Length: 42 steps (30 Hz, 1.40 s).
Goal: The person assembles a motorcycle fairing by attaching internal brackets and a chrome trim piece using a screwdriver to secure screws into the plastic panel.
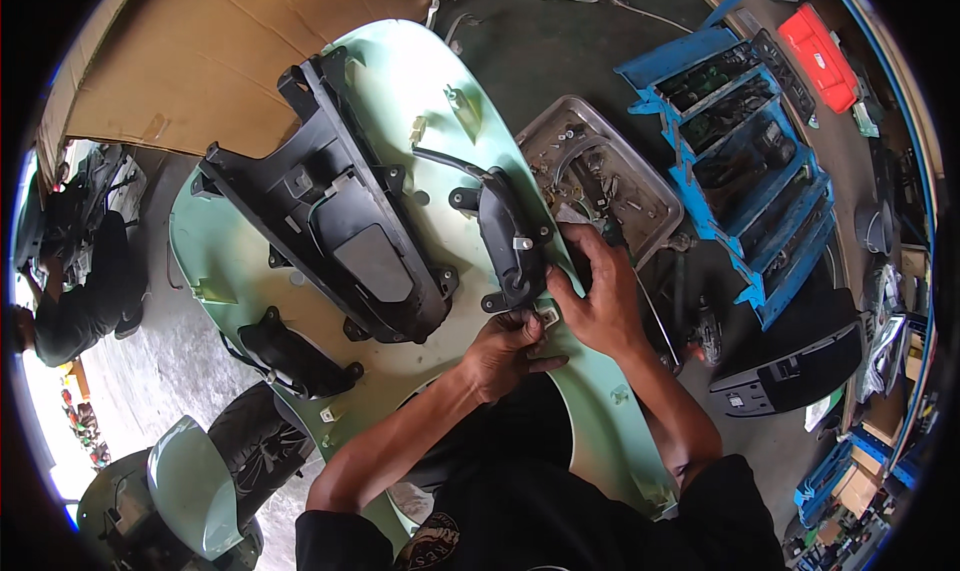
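Note:
A pale green scooter body panel (460, 356) lies in front of me with its inner side up. Near its right edge sits a black lamp housing (507, 236) with a cable at its top end. My left hand (503, 359) is at the housing's lower end, thumb and forefinger pinched beside a small whitish clip (547, 317); what lies between them is hidden. My right hand (605, 299) grips the panel's right edge, thumb on the inner side near the housing. A large black plastic part (340, 216) spans the panel's middle, and a second black housing (290, 353) sits lower left.
A metal tray (655, 233) of small hardware stands beyond the panel's right edge, with an unfolded blue toolbox (690, 166) farther right. Cardboard (215, 46) lies at upper left. A scooter (195, 486) stands lower left; another person (85, 291) crouches at far left.

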Each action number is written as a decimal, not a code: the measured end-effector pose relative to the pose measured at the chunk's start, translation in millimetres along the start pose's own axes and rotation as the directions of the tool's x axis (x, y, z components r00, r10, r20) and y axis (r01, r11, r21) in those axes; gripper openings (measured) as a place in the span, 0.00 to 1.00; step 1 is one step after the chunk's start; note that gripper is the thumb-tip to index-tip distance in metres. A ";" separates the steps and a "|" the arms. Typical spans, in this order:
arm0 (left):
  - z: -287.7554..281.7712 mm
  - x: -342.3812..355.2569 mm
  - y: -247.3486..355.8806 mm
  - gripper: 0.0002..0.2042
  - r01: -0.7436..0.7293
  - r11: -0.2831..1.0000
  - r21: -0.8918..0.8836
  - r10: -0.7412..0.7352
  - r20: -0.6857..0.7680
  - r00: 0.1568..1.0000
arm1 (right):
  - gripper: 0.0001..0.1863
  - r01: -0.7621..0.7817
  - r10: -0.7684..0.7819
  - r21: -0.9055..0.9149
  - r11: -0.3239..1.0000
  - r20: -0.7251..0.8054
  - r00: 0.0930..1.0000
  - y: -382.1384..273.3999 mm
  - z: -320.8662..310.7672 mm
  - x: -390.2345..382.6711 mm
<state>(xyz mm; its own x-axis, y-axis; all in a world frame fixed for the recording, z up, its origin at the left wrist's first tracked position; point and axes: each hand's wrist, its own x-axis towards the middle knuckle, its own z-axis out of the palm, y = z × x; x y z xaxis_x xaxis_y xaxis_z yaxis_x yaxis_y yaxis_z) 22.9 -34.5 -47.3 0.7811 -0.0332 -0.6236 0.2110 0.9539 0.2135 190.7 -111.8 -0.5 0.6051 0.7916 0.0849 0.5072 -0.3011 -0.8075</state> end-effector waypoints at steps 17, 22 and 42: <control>-7.6 -32.5 19.8 0.21 -0.049 0.986 0.160 0.060 -0.067 0.996 | 0.58 0.110 0.011 -0.427 0.897 0.269 0.963 -35.2 -13.4 -14.5; 2.4 -32.7 18.6 0.19 -0.081 0.983 0.166 0.097 -0.093 0.991 | 0.55 0.101 0.036 -0.433 0.896 0.296 0.954 -36.2 -11.8 -13.1; 49.6 -1.6 -22.4 0.14 -0.382 0.865 0.326 0.493 -0.402 0.772 | 0.31 -0.462 0.545 -0.607 0.647 -0.057 0.837 276.4 42.3 -47.8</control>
<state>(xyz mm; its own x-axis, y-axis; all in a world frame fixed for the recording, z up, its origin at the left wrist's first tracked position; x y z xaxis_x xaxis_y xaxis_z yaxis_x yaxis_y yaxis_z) 46.1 -70.6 -13.7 0.4706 0.5641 -0.6784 0.0753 0.7404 0.6679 275.9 -210.3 -252.4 0.8174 0.4680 -0.3358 0.4205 -0.8833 -0.2072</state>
